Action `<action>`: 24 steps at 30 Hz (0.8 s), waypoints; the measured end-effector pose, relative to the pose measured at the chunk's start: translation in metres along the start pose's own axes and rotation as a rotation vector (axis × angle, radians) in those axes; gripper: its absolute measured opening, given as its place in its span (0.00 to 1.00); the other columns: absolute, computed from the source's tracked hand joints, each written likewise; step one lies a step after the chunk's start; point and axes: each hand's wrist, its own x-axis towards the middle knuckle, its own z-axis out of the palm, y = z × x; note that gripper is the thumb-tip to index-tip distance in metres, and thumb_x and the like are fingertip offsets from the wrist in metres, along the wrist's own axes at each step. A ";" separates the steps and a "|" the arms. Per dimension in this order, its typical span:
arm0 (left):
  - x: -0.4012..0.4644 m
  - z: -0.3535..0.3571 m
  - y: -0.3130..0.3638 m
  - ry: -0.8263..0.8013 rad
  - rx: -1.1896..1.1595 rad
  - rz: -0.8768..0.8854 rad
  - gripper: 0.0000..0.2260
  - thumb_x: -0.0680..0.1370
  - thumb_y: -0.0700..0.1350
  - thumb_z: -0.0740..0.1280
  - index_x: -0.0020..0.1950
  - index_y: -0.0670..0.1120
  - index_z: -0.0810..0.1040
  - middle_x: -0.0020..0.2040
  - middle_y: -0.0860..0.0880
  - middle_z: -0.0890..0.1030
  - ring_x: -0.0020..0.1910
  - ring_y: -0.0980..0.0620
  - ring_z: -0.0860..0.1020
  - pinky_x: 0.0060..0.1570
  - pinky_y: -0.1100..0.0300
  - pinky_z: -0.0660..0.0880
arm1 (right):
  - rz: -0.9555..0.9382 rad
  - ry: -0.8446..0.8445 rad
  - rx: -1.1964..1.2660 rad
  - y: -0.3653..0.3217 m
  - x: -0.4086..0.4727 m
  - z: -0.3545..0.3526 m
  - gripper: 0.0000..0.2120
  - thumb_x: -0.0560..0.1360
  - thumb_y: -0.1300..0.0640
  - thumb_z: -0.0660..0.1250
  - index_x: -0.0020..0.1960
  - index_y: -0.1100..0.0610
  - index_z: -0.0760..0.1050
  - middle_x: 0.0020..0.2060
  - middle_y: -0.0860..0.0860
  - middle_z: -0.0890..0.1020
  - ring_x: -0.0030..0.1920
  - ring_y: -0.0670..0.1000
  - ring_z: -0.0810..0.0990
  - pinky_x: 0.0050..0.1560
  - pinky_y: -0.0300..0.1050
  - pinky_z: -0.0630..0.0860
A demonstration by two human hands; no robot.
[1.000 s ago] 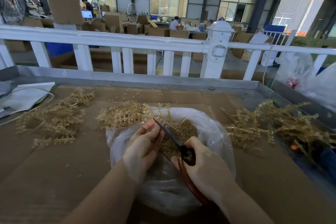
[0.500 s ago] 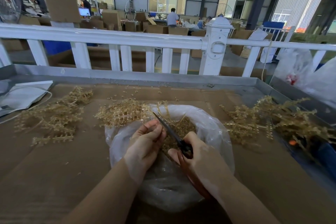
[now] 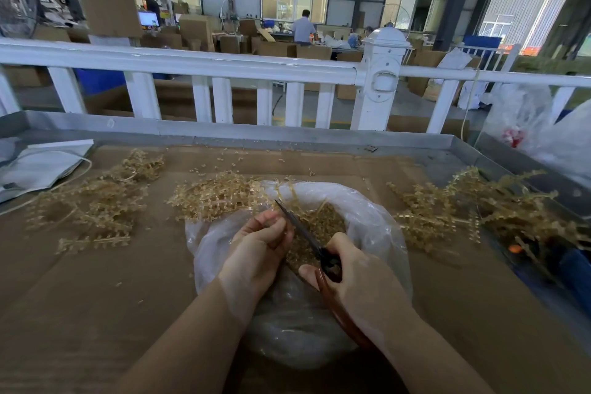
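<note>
A cardboard-covered tabletop (image 3: 96, 297) with a grey metal rim carries the work. Nearest, the right grip (image 3: 361, 285) is clenched round the reddish-brown handles of the scissors (image 3: 297, 227), whose dark blades slant up and away to the left. Just left of it, the left grip (image 3: 256, 253) has its fingers curled and pinches a small golden piece (image 3: 287, 229) against the blades; the fingers hide most of it. Both grips hover over a clear plastic bag (image 3: 367, 221), open under them, and loose golden bits (image 3: 323, 221) lie inside just beyond the blades. Past the left grip, a heap of golden sprigs (image 3: 217, 198) touches the bag's rim. Further heaps lie well apart, one to the left (image 3: 96, 205) and one to the right (image 3: 463, 205). Behind the rim runs a white fence (image 3: 192, 64).
</note>
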 end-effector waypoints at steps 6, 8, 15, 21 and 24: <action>0.002 0.001 0.000 0.020 -0.010 0.017 0.11 0.77 0.28 0.58 0.44 0.41 0.74 0.42 0.45 0.78 0.40 0.51 0.78 0.31 0.66 0.78 | -0.023 -0.014 -0.015 0.002 0.000 0.000 0.16 0.72 0.35 0.62 0.47 0.45 0.63 0.39 0.45 0.77 0.41 0.45 0.77 0.41 0.39 0.70; 0.002 0.000 -0.001 0.024 0.001 0.015 0.11 0.77 0.28 0.58 0.45 0.41 0.74 0.42 0.44 0.77 0.41 0.50 0.78 0.31 0.66 0.78 | -0.029 -0.009 -0.035 0.002 0.000 0.000 0.17 0.72 0.34 0.62 0.49 0.45 0.64 0.42 0.45 0.78 0.45 0.46 0.78 0.46 0.41 0.74; 0.004 -0.002 -0.002 0.006 -0.005 0.006 0.10 0.76 0.28 0.59 0.45 0.41 0.75 0.42 0.44 0.78 0.41 0.50 0.78 0.32 0.66 0.79 | -0.023 0.017 -0.025 0.000 0.003 0.001 0.16 0.73 0.35 0.63 0.47 0.47 0.64 0.37 0.45 0.77 0.40 0.46 0.77 0.40 0.40 0.71; 0.005 -0.004 -0.002 0.011 -0.018 0.014 0.11 0.75 0.28 0.60 0.42 0.42 0.75 0.39 0.45 0.77 0.35 0.53 0.80 0.30 0.65 0.78 | 0.006 -0.006 0.045 -0.002 0.004 0.001 0.16 0.73 0.36 0.64 0.46 0.48 0.66 0.36 0.46 0.78 0.39 0.45 0.78 0.42 0.42 0.75; 0.004 -0.004 -0.001 0.004 -0.016 0.022 0.12 0.75 0.27 0.60 0.41 0.43 0.74 0.37 0.46 0.77 0.30 0.55 0.80 0.30 0.65 0.78 | 0.027 -0.024 0.080 -0.003 0.005 -0.001 0.17 0.73 0.37 0.65 0.46 0.49 0.66 0.36 0.47 0.78 0.41 0.47 0.78 0.45 0.46 0.75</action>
